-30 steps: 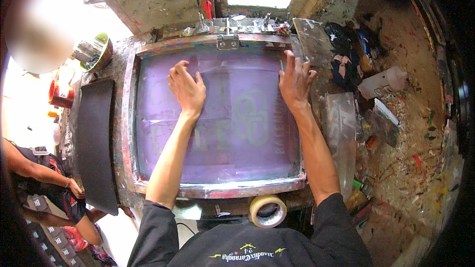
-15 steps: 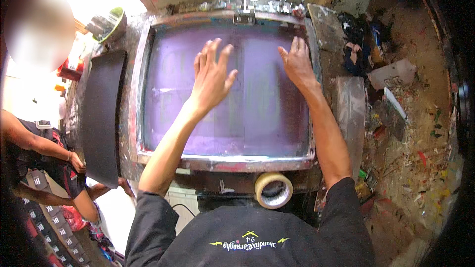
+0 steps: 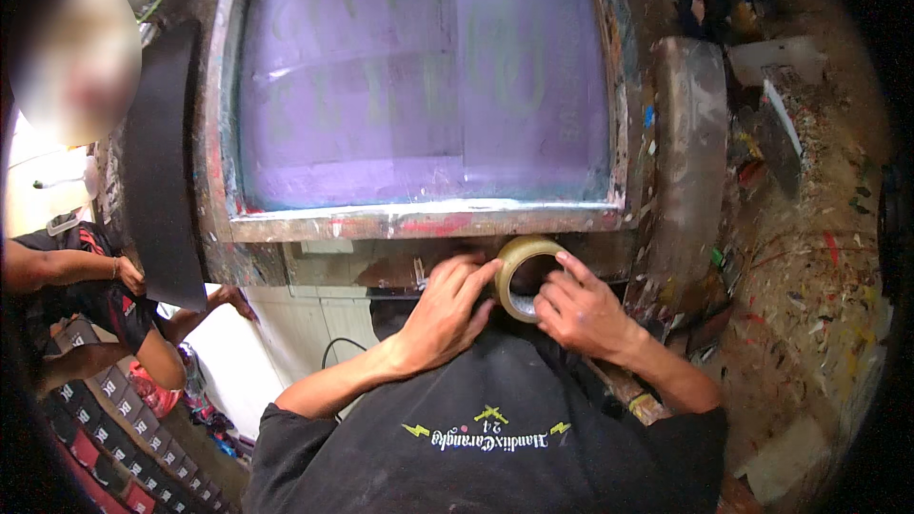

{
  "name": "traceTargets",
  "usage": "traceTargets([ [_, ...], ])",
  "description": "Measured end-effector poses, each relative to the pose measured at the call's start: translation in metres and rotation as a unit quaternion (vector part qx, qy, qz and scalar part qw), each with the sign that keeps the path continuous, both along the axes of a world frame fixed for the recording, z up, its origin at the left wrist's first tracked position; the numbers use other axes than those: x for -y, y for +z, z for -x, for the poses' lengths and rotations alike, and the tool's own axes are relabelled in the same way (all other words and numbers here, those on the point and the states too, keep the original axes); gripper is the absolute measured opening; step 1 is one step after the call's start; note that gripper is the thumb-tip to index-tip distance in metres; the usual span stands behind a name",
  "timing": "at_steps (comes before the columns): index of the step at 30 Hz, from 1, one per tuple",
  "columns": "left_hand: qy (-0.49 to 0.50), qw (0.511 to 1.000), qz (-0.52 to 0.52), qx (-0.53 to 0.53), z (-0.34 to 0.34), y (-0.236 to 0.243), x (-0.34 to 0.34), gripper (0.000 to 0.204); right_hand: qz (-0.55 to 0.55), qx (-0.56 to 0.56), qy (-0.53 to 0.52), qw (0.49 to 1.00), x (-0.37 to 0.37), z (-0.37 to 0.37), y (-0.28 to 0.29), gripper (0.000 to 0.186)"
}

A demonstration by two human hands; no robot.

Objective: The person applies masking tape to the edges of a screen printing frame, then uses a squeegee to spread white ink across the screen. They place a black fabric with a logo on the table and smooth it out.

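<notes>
In front of you lies a purple screen (image 3: 424, 86) in a paint-stained frame (image 3: 419, 222); a black pad (image 3: 162, 162) is at its left, another person (image 3: 86, 276) beyond.

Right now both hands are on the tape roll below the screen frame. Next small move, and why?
Probably find and peel up the free end of the tape. The left hand and right hand both grip the tape roll, held on edge just below the lower rail of the screen frame, and no loose strip shows. The purple mesh lies bare, hands off it.
</notes>
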State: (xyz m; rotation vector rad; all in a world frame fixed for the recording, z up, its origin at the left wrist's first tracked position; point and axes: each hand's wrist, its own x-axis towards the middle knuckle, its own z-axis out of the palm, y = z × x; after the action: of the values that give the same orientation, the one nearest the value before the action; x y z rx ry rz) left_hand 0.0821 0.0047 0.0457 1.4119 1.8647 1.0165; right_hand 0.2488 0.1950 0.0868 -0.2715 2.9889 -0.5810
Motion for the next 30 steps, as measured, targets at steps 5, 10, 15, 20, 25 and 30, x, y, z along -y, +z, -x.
traceTargets([
  [5,0.095,0.899,0.098,0.416,0.051,0.050,0.006,0.011,0.343,0.033,-0.155,0.926,0.001,0.009,0.046,0.035],
  [10,0.255,0.957,-0.066,0.122,0.149,0.121,0.061,0.017,0.234,-0.006,-0.108,0.966,-0.050,0.007,0.122,0.051],
  [15,0.354,0.863,-0.308,-0.187,0.272,0.124,0.245,0.023,-0.199,-0.238,-0.116,0.944,-0.050,-0.034,0.203,0.048],
  [20,0.243,0.826,-0.492,0.131,0.241,0.110,0.184,0.040,-0.390,-0.281,-0.102,0.871,-0.041,-0.056,0.216,0.038],
  [25,0.124,0.942,-0.303,0.074,0.112,0.139,-0.029,0.103,-0.358,-0.210,-0.151,0.897,-0.035,-0.031,0.240,0.040],
  [30,-0.156,0.965,-0.194,0.078,0.032,0.150,-0.135,0.133,-0.310,-0.219,-0.155,0.912,-0.054,-0.018,0.258,0.040],
])
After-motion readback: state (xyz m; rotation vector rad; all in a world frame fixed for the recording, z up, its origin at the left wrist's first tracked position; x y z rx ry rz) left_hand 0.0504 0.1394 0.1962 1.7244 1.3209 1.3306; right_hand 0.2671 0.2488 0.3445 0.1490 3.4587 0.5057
